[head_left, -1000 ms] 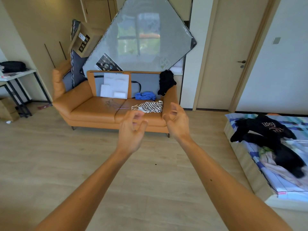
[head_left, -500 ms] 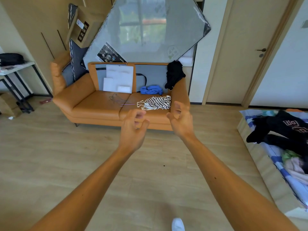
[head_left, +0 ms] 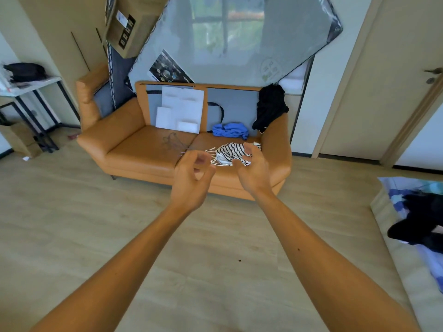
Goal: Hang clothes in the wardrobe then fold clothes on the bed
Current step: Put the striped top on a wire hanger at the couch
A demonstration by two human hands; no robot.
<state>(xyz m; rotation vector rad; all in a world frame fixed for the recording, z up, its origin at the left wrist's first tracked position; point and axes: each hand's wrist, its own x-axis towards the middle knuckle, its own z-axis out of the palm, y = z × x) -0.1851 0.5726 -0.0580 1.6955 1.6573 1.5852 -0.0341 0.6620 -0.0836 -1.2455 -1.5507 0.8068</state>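
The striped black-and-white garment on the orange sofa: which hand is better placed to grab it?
Probably the right hand: empty, fingers loosely curled, in line with the striped black-and-white garment on the orange leather sofa. The left hand, also empty, is further left, nearer the thin wire hangers.

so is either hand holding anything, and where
Nothing held. Left hand and right hand are loosely curled and empty; the striped garment lies on the sofa beyond them.
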